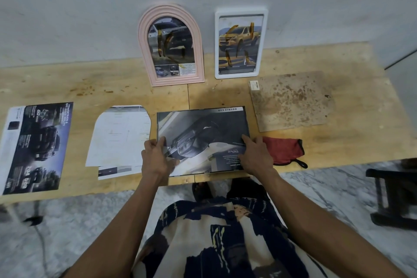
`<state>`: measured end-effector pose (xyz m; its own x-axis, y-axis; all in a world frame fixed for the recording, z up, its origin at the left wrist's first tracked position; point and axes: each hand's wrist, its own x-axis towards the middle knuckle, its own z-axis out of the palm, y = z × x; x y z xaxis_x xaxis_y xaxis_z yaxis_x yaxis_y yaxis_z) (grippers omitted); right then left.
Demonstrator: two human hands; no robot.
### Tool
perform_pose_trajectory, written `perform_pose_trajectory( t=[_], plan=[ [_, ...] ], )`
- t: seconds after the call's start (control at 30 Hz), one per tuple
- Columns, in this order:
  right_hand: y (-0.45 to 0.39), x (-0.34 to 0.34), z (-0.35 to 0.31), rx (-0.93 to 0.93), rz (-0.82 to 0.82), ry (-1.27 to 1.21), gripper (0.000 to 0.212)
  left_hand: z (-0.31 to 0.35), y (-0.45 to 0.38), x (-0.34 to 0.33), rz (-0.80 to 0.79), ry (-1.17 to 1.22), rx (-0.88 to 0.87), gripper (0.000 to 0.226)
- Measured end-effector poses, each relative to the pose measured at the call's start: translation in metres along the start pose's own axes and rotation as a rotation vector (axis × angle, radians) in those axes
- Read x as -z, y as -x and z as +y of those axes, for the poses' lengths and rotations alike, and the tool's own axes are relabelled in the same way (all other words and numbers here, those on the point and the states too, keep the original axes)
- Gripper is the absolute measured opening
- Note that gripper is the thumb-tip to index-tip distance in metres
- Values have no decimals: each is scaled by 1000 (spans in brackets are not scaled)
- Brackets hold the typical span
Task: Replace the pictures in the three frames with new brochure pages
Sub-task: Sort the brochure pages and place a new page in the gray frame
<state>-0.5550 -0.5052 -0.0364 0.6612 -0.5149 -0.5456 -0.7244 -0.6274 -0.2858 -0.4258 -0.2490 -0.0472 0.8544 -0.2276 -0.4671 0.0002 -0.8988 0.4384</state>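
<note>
we keep the dark glossy brochure page with the black truck (203, 140) flat on the wooden bench (112, 79), left hand (155, 158) fingers pinching its near-left corner, right hand (255, 156) fingers pressing its right edge, squaring it before framing.

I see a pale grey wall (90, 7) with a few dark marks behind a stained wooden worktop (90, 88). Below it lies grey-white marbled floor (327, 187), with dark furniture (392, 201) at the right edge.
</note>
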Motion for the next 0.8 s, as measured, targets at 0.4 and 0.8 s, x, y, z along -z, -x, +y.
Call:
perform_pose_trajectory(
  t=[0.4,0.8],
  plan=[
    [-2,8,5,3,-83,72,76,1,6,0,2,-42,-1,76],
    [-14,53,35,50,213,-433,49,77,14,-10,120,-5,-28,65]
  ],
)
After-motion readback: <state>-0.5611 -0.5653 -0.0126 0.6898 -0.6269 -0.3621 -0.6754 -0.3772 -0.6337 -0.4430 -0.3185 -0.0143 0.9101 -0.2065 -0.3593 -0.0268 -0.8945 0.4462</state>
